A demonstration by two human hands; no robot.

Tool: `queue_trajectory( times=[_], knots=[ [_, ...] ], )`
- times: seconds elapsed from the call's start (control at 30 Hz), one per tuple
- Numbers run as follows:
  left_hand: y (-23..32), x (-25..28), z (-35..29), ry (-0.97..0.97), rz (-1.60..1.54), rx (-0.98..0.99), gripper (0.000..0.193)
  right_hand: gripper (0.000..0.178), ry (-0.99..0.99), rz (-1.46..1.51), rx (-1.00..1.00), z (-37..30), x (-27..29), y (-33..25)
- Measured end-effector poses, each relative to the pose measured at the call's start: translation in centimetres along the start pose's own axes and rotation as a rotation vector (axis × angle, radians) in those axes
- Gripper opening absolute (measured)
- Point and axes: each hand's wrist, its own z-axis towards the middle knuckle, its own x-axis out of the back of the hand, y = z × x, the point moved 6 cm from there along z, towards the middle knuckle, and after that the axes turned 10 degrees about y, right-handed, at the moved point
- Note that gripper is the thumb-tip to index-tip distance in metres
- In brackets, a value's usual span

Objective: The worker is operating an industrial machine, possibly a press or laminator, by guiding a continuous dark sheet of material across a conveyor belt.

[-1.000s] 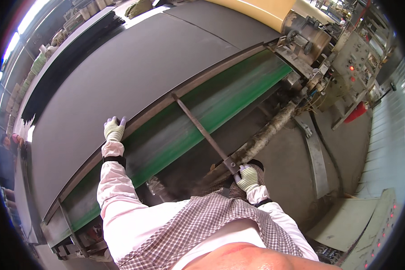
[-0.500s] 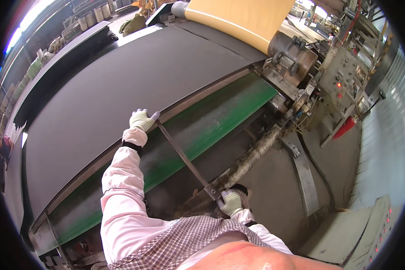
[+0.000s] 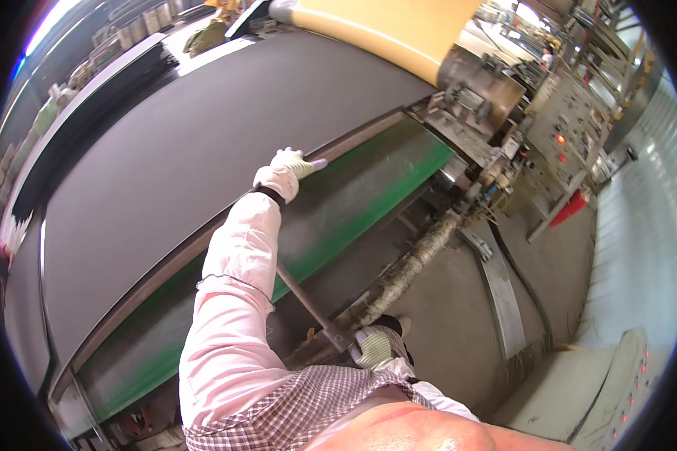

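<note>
Both my hands wear pale striped knit gloves. My left hand lies on the near edge of a wide dark grey sheet, fingers over the sheet and thumb stretched out along the edge. Under that edge runs a brown rail, above a sloping green panel. A metal bar slants down from the panel toward me, partly behind my left forearm. At its lower end my right hand is closed, with fingers curled against the bar's tip; its palm side is hidden.
A yellow sheet passes over a roller at the far end. Machinery and a control panel with red lights stand on the right. A dirty long roller lies below the green panel. A metal strip and black cable are on the floor.
My left hand has moved right and farther away along the sheet's edge, and its forearm now covers the bar's upper part. My right hand stays at the bar's end. The view has shifted slightly.
</note>
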Motion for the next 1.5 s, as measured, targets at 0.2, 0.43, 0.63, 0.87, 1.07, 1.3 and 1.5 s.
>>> queue_trajectory(
  times=[0.2, 0.43, 0.63, 0.87, 1.07, 1.3, 1.5],
  knots=[
    [-2.6, 1.6, -2.9, 0.003, -0.120, -0.050, 0.049, 0.024, -0.070, -0.089, -0.015, 0.4, 1.6, -0.3],
    [-33.3, -0.4, -12.8, 0.133, 0.327, 0.029, 0.049, 0.024, -0.007, -0.055, 0.018, 0.4, 1.8, -0.3],
    [-42.2, 6.6, -31.2, 0.265, 0.206, 0.767, 0.065, 0.021, 0.062, -0.109, -0.033, -0.3, 0.9, -0.4],
    [-31.3, 6.2, -25.4, 0.413, 0.290, 0.608, 0.053, 0.027, 0.153, -0.150, 0.059, -1.1, -0.3, 0.8],
    [-30.2, 5.4, -23.1, 0.434, -0.051, 0.362, 0.050, 0.031, 0.082, -0.129, 0.008, -0.9, 0.0, 1.0],
    [-45.3, 10.9, -34.9, 0.302, 0.397, 1.056, 0.074, 0.030, 0.085, -0.149, -0.060, -0.3, 0.7, -0.7],
    [-44.6, 7.2, -32.4, 0.289, 0.253, 0.697, 0.056, 0.034, 0.009, -0.162, -0.095, -0.3, 0.1, -0.2]
  ],
)
